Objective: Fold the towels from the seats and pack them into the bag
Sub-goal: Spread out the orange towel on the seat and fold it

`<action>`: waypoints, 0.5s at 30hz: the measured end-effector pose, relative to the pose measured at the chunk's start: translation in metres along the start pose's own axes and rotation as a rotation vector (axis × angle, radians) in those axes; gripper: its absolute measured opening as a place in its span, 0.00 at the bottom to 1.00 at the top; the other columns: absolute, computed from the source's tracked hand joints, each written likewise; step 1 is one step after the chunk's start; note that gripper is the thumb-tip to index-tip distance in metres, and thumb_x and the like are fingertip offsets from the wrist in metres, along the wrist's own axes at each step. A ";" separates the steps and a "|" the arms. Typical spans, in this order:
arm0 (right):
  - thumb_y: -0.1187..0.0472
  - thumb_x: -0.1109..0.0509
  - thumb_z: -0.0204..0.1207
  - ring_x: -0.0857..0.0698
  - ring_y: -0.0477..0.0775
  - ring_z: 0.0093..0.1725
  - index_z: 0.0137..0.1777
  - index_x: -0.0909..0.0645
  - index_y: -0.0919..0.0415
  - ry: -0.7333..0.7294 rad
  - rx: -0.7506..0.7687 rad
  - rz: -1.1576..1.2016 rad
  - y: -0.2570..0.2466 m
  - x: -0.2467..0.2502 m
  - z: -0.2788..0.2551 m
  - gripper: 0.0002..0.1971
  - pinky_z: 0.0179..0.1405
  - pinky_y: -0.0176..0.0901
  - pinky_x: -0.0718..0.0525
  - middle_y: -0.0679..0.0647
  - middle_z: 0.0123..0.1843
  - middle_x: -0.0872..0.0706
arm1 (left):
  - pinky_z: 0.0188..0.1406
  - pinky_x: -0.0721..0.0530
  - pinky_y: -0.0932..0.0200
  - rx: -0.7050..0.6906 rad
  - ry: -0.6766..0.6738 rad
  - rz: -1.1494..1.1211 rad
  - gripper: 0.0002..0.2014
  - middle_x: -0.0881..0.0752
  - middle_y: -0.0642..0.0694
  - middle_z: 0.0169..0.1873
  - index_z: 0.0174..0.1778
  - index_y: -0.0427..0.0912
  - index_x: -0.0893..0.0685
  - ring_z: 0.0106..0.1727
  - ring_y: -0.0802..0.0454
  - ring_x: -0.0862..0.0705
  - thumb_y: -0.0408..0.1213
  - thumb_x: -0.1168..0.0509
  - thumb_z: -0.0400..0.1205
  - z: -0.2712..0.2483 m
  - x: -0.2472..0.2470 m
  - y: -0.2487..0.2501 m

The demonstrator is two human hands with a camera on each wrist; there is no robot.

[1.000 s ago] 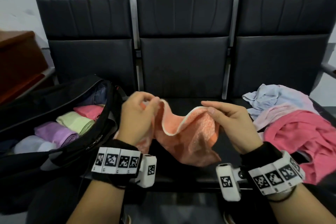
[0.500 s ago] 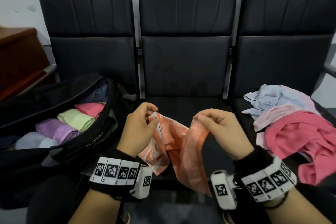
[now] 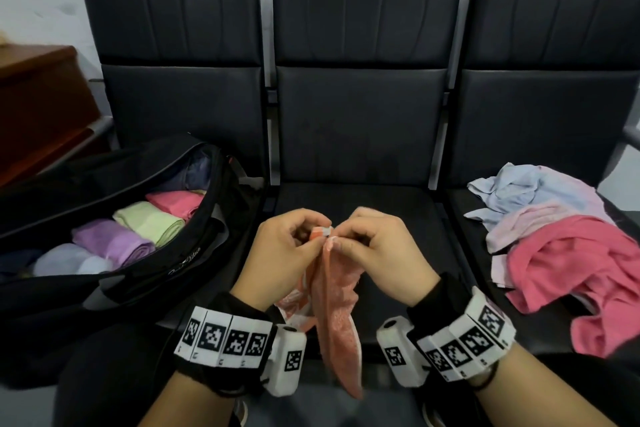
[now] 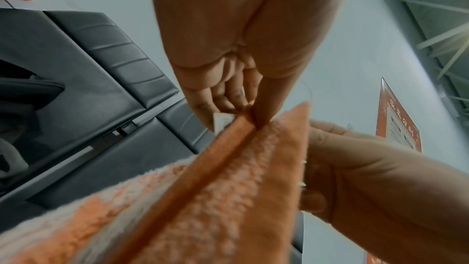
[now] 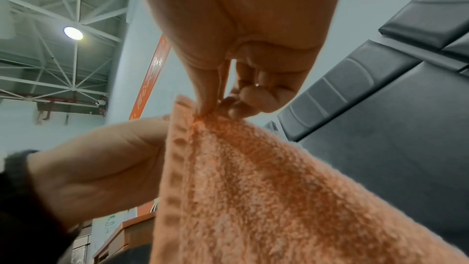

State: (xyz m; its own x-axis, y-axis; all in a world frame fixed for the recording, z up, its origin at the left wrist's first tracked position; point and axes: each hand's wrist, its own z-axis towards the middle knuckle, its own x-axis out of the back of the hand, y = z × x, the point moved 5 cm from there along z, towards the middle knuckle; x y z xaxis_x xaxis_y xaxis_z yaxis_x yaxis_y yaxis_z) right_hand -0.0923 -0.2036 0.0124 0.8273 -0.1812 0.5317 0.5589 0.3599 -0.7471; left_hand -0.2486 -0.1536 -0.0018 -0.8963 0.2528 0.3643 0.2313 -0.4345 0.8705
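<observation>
An orange towel (image 3: pixel 337 315) hangs doubled over the middle seat (image 3: pixel 360 204). My left hand (image 3: pixel 291 253) pinches its top edge beside a small white label. My right hand (image 3: pixel 374 250) pinches the same edge, its knuckles almost against the left hand. In the left wrist view the orange towel (image 4: pixel 203 198) runs down from my left hand (image 4: pixel 243 111). The right wrist view has thumb and forefinger of my right hand (image 5: pixel 215 107) closed on a corner of the orange towel (image 5: pixel 253 188). The open black bag (image 3: pixel 166 274) lies on the left seat.
Inside the bag lie several rolled towels, among them a purple one (image 3: pixel 114 243), a green one (image 3: pixel 149 222) and a pink one (image 3: pixel 175 201). A heap of loose towels, light blue (image 3: pixel 523 191) and bright pink (image 3: pixel 575 270), covers the right seat. A brown cabinet (image 3: pixel 38 107) stands far left.
My hands have come together over the middle seat. The orange towel, held spread between them a second ago, now hangs folded lengthwise from the joined corners.
</observation>
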 end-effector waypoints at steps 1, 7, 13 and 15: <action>0.56 0.21 0.74 0.15 0.45 0.44 0.43 0.10 0.49 0.018 -0.008 -0.022 -0.001 0.000 0.000 0.01 0.43 0.33 0.19 0.42 0.41 0.17 | 0.42 0.15 0.68 0.000 -0.012 -0.007 0.12 0.09 0.55 0.42 0.49 0.54 0.10 0.42 0.60 0.10 0.31 0.24 0.77 -0.001 0.000 0.001; 0.52 0.22 0.75 0.14 0.43 0.40 0.39 0.15 0.49 0.033 -0.062 -0.098 -0.003 -0.003 0.000 0.06 0.41 0.42 0.15 0.43 0.36 0.13 | 0.42 0.15 0.70 0.004 -0.100 -0.037 0.08 0.08 0.55 0.43 0.51 0.51 0.08 0.45 0.61 0.09 0.33 0.27 0.82 -0.006 0.002 0.006; 0.53 0.23 0.76 0.16 0.46 0.33 0.38 0.16 0.50 0.031 -0.102 -0.140 -0.003 -0.005 0.000 0.07 0.37 0.50 0.15 0.47 0.31 0.14 | 0.46 0.17 0.71 -0.022 -0.104 0.050 0.13 0.09 0.60 0.45 0.54 0.50 0.08 0.48 0.62 0.10 0.30 0.28 0.78 -0.010 0.005 0.012; 0.53 0.23 0.76 0.16 0.46 0.33 0.38 0.15 0.50 0.022 -0.110 -0.135 -0.004 -0.005 0.000 0.06 0.37 0.50 0.15 0.48 0.30 0.14 | 0.45 0.16 0.70 -0.035 -0.121 0.062 0.12 0.09 0.59 0.45 0.54 0.51 0.08 0.47 0.61 0.11 0.33 0.26 0.76 -0.011 0.005 0.014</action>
State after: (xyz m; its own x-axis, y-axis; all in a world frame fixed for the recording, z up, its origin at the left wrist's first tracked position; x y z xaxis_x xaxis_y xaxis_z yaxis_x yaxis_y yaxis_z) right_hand -0.0988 -0.2035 0.0124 0.7450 -0.2418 0.6217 0.6665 0.2287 -0.7096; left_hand -0.2540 -0.1679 0.0087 -0.8281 0.3261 0.4561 0.2694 -0.4820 0.8337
